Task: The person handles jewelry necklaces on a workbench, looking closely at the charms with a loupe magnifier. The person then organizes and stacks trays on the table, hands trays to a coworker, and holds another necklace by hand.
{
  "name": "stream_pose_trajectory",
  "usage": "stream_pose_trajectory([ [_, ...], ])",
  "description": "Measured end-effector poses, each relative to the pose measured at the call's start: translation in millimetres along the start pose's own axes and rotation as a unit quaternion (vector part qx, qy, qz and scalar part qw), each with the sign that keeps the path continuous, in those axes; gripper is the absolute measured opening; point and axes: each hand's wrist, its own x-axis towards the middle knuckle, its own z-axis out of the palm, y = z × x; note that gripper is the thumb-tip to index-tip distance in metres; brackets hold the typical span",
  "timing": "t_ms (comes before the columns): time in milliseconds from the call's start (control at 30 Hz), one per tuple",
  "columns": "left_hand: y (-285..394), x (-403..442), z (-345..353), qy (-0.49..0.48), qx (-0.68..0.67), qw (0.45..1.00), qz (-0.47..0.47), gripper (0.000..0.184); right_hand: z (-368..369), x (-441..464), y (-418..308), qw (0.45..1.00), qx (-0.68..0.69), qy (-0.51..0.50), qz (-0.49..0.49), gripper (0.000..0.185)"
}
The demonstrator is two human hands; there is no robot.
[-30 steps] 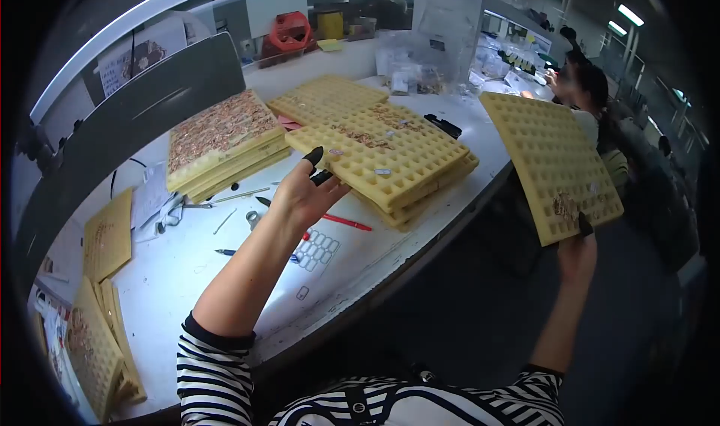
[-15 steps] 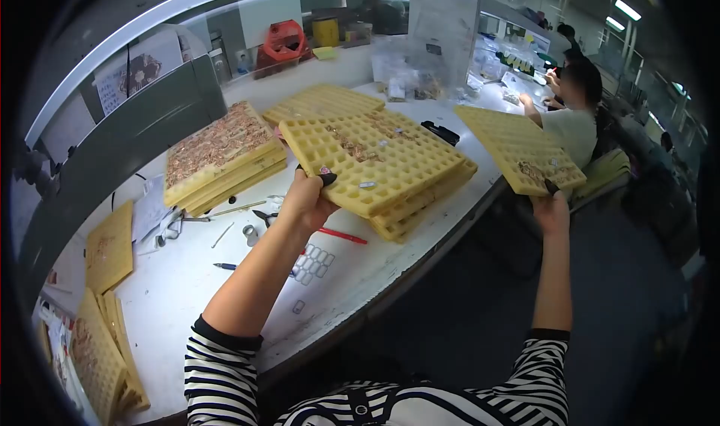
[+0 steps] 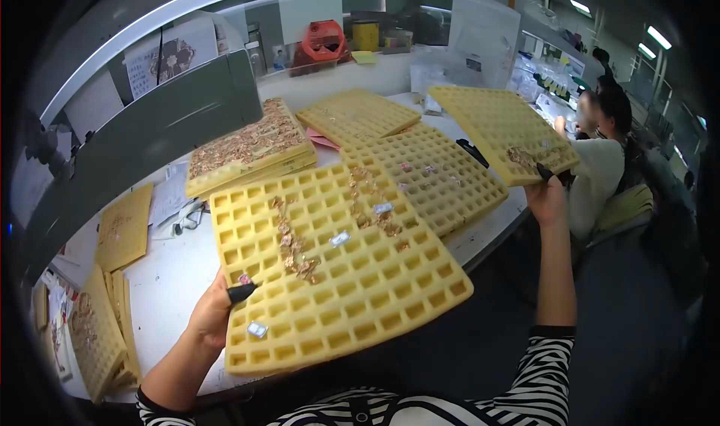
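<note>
My left hand (image 3: 210,310) grips the left edge of a yellow grid tray (image 3: 352,291), its black-covered thumb on top. Small copper-coloured pieces lie in that tray's pockets, along with a few small white labels. My right hand (image 3: 546,193) holds a second yellow grid tray (image 3: 495,126) by its near edge, tilted up on the right, with copper-coloured pieces close to the thumb. Beneath and between the two held trays, another yellow grid tray (image 3: 442,171) lies on the bench with small labels on it.
A stack of yellow trays topped with copper-coloured pieces (image 3: 244,137) stands at the back left, beside another flat tray (image 3: 360,115). More trays (image 3: 97,328) lean at the far left of the white bench (image 3: 165,283). A red container (image 3: 324,42) sits behind. Co-workers sit at right.
My left hand has lifted its tray off the pile and brought it nearer and lower, uncovering the tray underneath. The right-hand tray has shifted slightly left and up in view.
</note>
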Motion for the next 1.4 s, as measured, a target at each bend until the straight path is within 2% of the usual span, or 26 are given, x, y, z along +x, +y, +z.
stream_pose_trajectory([
  [67, -1.6, -9.6, 11.8, 0.016, -0.004, 1.000, 0.007, 0.062, 0.2, 28.6, -11.2, 0.998, 0.013, -0.028, 0.048, 0.040],
  [133, -10.8, -9.1, 18.2, 0.032, -0.034, 0.997, 0.057, 0.065, 0.4, 47.7, -15.3, 0.998, 0.013, -0.032, 0.055, 0.041],
  [267, -16.5, -31.7, 61.5, 0.063, -0.049, 0.993, 0.086, 0.063, 6.4, 62.5, -33.4, 0.992, -0.009, -0.069, 0.102, 0.040],
  [367, -20.0, -50.9, 102.1, 0.108, -0.061, 0.983, 0.139, 0.061, 5.9, 73.0, -57.2, 0.981, -0.084, -0.088, 0.152, 0.041],
  [467, -19.4, -60.8, 122.7, 0.125, -0.051, 0.980, 0.148, 0.060, 11.4, 75.1, -80.9, 0.964, -0.151, -0.081, 0.203, 0.040],
  [600, -25.2, -68.4, 107.0, 0.150, -0.044, 0.975, 0.161, 0.059, -19.3, 97.9, -104.5, 0.945, -0.166, -0.132, 0.249, 0.040],
  [667, -27.2, -65.6, 95.6, 0.148, -0.040, 0.974, 0.166, 0.058, -26.9, 100.5, -103.7, 0.956, -0.175, -0.102, 0.211, 0.039],
  [800, -21.1, -72.2, 89.7, 0.134, -0.052, 0.978, 0.151, 0.058, -32.4, 107.2, -96.4, 0.969, -0.135, -0.032, 0.204, 0.032],
  [967, -24.7, -73.6, 73.1, 0.137, -0.054, 0.976, 0.160, 0.059, -25.3, 119.5, -92.6, 0.976, -0.127, -0.004, 0.176, 0.028],
  [1100, -26.3, -72.2, 66.8, 0.146, -0.048, 0.973, 0.174, 0.059, -42.8, 132.6, -87.2, 0.979, -0.102, -0.052, 0.169, 0.030],
  [1167, -23.5, -76.2, 58.9, 0.142, -0.031, 0.973, 0.181, 0.057, -43.8, 132.9, -79.2, 0.974, -0.057, -0.086, 0.199, 0.030],
  [1233, -24.1, -80.4, 52.4, 0.153, -0.034, 0.972, 0.176, 0.057, -56.1, 135.2, -76.4, 0.966, -0.082, -0.113, 0.219, 0.028],
  [1267, -21.6, -84.2, 48.9, 0.157, -0.037, 0.972, 0.172, 0.056, -58.0, 140.2, -82.3, 0.962, -0.108, -0.075, 0.240, 0.028],
  [1300, -20.9, -85.3, 46.4, 0.148, -0.040, 0.972, 0.176, 0.054, -64.7, 143.5, -81.4, 0.959, -0.132, -0.083, 0.237, 0.029],
  [1333, -17.7, -87.1, 49.6, 0.152, -0.041, 0.972, 0.175, 0.052, -59.4, 139.9, -78.9, 0.946, -0.129, -0.083, 0.287, 0.029],
  [1367, -15.7, -87.4, 46.3, 0.156, -0.027, 0.973, 0.165, 0.053, -41.5, 121.2, -70.9, 0.950, -0.208, -0.048, 0.228, 0.027],
  [1400, -14.3, -86.5, 42.0, 0.137, -0.012, 0.977, 0.162, 0.053, -56.1, 125.9, -76.9, 0.944, -0.206, -0.074, 0.246, 0.027],
])
